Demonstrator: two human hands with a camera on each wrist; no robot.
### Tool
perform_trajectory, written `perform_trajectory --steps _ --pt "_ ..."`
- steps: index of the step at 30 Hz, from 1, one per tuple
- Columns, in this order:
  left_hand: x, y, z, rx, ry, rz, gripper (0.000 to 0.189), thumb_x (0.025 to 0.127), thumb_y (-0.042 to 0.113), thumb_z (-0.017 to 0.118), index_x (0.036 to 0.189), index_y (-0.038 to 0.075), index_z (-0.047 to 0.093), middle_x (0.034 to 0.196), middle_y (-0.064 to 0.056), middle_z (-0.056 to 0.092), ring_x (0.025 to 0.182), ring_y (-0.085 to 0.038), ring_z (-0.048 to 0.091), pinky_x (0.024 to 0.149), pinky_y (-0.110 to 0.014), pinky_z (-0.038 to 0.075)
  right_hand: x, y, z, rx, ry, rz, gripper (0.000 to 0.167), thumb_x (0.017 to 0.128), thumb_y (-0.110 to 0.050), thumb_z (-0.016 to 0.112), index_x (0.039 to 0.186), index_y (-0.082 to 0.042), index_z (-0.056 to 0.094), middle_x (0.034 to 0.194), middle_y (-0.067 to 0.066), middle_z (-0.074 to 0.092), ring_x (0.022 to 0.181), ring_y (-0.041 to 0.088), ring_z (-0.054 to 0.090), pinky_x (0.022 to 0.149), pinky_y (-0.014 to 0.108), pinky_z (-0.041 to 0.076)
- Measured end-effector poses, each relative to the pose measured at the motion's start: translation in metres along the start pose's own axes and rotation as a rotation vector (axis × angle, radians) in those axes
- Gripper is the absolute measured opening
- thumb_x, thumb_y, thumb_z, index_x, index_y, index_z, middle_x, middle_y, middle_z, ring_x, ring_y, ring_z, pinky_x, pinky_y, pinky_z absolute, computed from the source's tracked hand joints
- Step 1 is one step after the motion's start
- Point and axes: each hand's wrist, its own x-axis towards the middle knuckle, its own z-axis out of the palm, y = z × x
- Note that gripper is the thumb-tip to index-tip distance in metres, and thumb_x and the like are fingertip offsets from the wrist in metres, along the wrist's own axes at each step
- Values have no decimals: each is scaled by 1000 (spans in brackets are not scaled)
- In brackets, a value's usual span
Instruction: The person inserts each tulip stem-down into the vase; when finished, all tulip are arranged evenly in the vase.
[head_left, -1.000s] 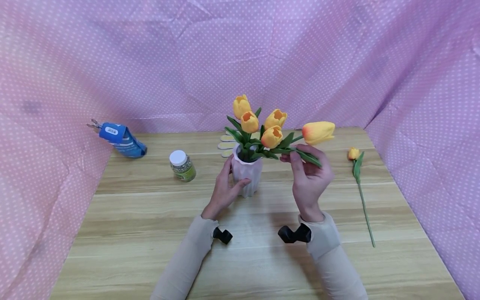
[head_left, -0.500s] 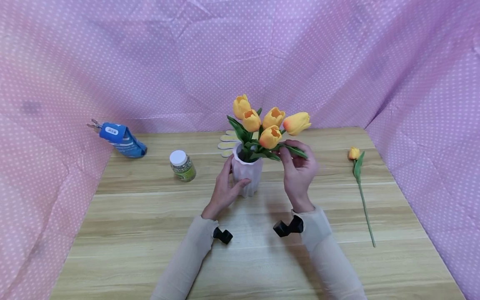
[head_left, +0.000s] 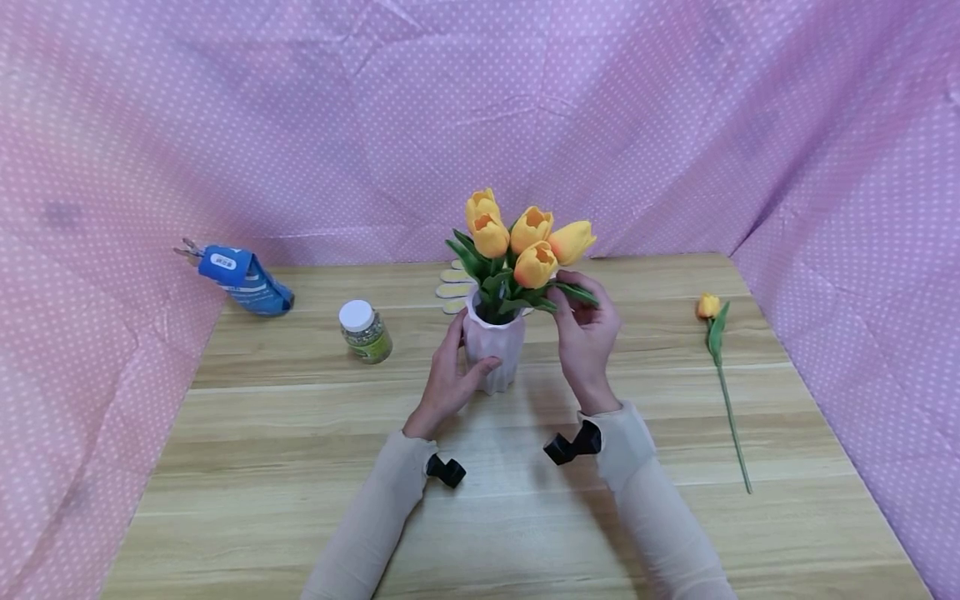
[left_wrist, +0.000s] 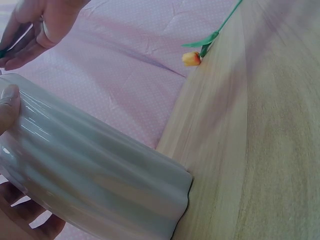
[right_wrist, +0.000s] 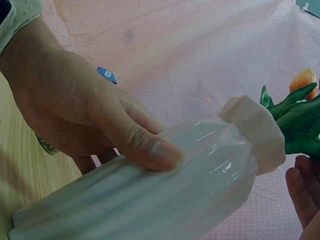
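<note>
My left hand [head_left: 446, 387] grips a pale, ribbed vase [head_left: 501, 350], thumb on the near side and fingers round its left. In the left wrist view the vase [left_wrist: 100, 165] stands with its base on the table. Several yellow-orange tulips [head_left: 491, 236] with green leaves rise from its mouth. To the right of the rim, my right hand [head_left: 588, 342] pinches another tulip [head_left: 572, 242] by its leafy stem, the bloom leaning right beside the others. Leaves and fingers hide the lower stem, so I cannot tell how deep it sits.
One more tulip [head_left: 720, 375] lies on the wooden table [head_left: 300, 492] at the right. A white-lidded jar [head_left: 366, 333] stands left of the vase, and a blue bag [head_left: 247, 282] farther left. A yellow-and-white glove [head_left: 453, 291] lies partly hidden behind the vase. Pink dotted cloth [head_left: 375, 125] surrounds the table.
My right hand has moved left toward the vase with its tulip, whose bloom has come up against the others and tilted more upright. The left hand has stayed on the vase.
</note>
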Motion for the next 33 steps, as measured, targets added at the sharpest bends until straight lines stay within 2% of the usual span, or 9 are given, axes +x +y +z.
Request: perform_trajectory --steps 6,10,15,19,26,33 --pt "0 0 0 -5 -1 -8 103 85 71 60 158 8 24 152 -16 47 130 -35 55 110 -56 45 1 -1 -2 71 -32 26 28 89 6 69 115 -5 66 94 -6 75 81 6 72 77 19 60" --pt "0 0 0 -6 0 -16 104 84 72 59 158 8 24 152 -16 47 131 -35 54 110 -56 45 1 -2 -4 115 -63 22 27 90 7 67 114 -6 66 92 -3 76 80 9 74 77 22 61" --pt "0 0 0 -10 -1 -17 103 84 72 60 158 9 25 153 -15 47 132 -35 53 111 -56 45 2 -5 -9 140 -63 18 24 91 6 66 110 -8 67 95 -2 76 81 11 74 75 24 61" --pt "0 1 0 -12 -6 -15 101 85 69 61 158 9 25 153 -15 46 132 -35 53 111 -56 44 3 -6 -17 174 -54 13 23 92 4 67 110 -10 66 98 0 76 84 12 74 74 26 62" --pt "0 2 -1 -15 -13 -10 95 87 61 66 158 12 25 152 -13 48 132 -34 53 111 -55 44 10 -11 -39 186 -20 9 21 93 6 64 113 0 65 98 6 76 85 15 74 74 28 63" --pt "0 1 0 -11 -4 -4 98 86 66 62 157 9 26 151 -15 48 131 -35 53 110 -55 45 21 -15 -67 170 60 13 20 92 7 65 111 4 65 94 8 77 82 17 74 72 29 63"
